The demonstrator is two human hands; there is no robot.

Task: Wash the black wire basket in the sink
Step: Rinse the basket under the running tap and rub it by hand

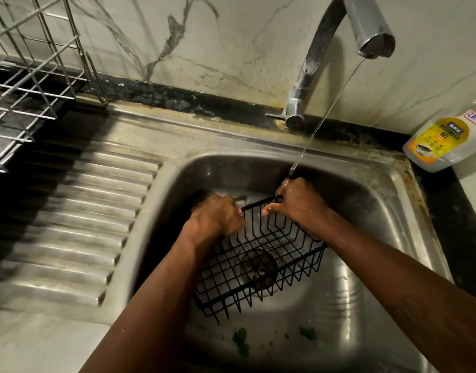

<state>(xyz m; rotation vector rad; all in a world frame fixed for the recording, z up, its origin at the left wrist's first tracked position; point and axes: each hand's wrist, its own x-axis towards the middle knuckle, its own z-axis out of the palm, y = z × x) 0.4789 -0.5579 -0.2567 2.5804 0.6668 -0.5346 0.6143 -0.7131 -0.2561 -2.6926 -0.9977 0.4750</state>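
Note:
The black wire basket (258, 267) is tilted inside the steel sink (371, 265), above the drain. My left hand (218, 215) grips the basket's far left rim. My right hand (296, 201) grips the far right corner of the rim. A thin stream of water falls from the chrome tap (366, 25) onto my right hand and that corner of the basket.
A ribbed steel draining board (78, 211) lies left of the sink, with a steel wire dish rack (29, 76) at the back left. A dishwash gel bottle (443, 138) leans at the back right. Green scraps (240, 340) lie on the sink floor near me.

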